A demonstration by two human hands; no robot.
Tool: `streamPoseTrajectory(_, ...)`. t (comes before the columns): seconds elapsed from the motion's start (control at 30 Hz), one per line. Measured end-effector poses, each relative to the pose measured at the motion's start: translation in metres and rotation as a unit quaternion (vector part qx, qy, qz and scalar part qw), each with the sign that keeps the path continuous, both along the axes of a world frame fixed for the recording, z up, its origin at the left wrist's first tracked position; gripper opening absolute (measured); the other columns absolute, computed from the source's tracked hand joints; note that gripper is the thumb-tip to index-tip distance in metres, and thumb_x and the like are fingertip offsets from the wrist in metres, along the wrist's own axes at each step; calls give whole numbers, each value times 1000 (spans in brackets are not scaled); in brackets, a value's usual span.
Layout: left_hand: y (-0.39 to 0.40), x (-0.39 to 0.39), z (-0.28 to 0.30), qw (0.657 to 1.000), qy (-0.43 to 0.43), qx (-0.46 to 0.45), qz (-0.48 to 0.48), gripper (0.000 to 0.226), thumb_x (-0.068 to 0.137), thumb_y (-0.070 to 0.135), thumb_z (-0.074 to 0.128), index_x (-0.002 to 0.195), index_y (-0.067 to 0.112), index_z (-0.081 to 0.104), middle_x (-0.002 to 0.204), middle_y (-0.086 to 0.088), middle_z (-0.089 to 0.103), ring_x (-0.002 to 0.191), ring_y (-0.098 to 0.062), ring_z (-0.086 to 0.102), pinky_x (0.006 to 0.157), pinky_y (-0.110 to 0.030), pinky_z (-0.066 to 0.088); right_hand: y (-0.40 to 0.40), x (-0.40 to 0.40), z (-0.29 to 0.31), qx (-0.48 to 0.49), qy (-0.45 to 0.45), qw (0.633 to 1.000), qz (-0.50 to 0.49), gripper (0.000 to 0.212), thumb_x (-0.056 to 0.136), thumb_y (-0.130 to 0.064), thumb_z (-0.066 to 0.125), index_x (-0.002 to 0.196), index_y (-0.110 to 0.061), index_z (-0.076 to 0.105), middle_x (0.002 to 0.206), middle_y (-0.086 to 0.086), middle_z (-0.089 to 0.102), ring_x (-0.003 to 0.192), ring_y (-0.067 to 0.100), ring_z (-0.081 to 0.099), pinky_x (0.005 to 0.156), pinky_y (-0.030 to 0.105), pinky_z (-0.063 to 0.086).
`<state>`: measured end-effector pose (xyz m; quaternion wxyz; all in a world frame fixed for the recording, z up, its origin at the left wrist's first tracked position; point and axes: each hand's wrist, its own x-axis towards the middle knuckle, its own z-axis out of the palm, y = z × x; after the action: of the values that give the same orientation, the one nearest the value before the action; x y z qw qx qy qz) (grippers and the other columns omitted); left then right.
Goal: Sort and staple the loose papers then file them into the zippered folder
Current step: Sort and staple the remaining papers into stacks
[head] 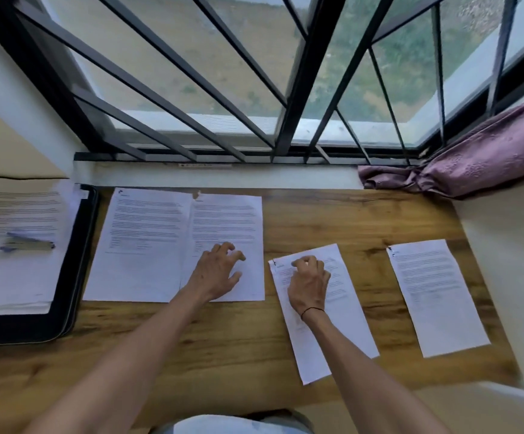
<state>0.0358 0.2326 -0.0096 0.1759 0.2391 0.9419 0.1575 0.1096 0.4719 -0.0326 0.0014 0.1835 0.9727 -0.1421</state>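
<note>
Resting on the wooden desk (348, 220), four papers lie right of the open zippered folder (76, 277). Left hand (216, 274), fingers spread, presses the second sheet (226, 220). Right hand (309, 283), curled, apparently pinches the third paper (332, 333); grip unclear.

Bare counter (348, 220) lies open beyond the middle sheet (323, 311), up to the window bars (191, 89), which wall off that far side. To that sheet's left two overlapping sheets (173, 245) and the folder (79, 270) fill the surface; just right lies another sheet (436, 296), with a narrow bare strip between.
</note>
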Motion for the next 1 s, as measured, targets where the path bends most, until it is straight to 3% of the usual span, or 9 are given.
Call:
streamPoseTrajectory(0.23, 42, 22, -5, 997, 23, -33, -71, 40, 98, 42, 56, 138, 34, 56, 151, -6, 43, 134, -27, 47, 104, -44, 46, 20, 19, -8, 13, -51, 995, 90, 38, 87, -7, 59, 122, -20, 67, 133, 12, 57, 118, 35, 54, 88, 47, 50)
streamPoseTrajectory(0.57, 73, 32, -8, 996, 33, -47, -64, 41, 97, 45, 58, 135, 30, 60, 148, -7, 48, 132, -28, 49, 102, -44, 47, 41, 24, -10, -31, -23, 991, 131, 43, 91, -15, 63, 133, -21, 62, 139, 12, 54, 125, 33, 51, 98, 49, 50)
streamPoseTrajectory(0.73, 91, 29, 1, 997, 70, -21, -31, 33, 91, 38, 67, 119, 21, 70, 125, -5, 60, 110, -25, 61, 84, -41, 52, 73, 28, -10, -24, 33, 996, 80, 40, 93, -20, 66, 133, -15, 63, 138, 14, 57, 128, 33, 52, 102, 50, 48)
streamPoseTrajectory(0.87, 110, 25, 3, 997, 71, -19, -29, 31, 88, 35, 70, 116, 21, 71, 120, -3, 61, 106, -23, 61, 81, -38, 52, 112, 31, -8, 19, 35, 999, -17, 43, 90, -21, 70, 131, -15, 61, 139, 13, 55, 131, 34, 50, 102, 53, 47)
streamPoseTrajectory(1.0, 125, 29, -3, 996, 78, -1, -48, 29, 89, 35, 72, 114, 22, 71, 117, -2, 61, 103, -21, 61, 78, -37, 51, 144, 34, -4, 36, -7, 994, -105, 57, 90, -26, 71, 143, -15, 53, 157, 20, 40, 149, 37, 32, 116, 56, 32)
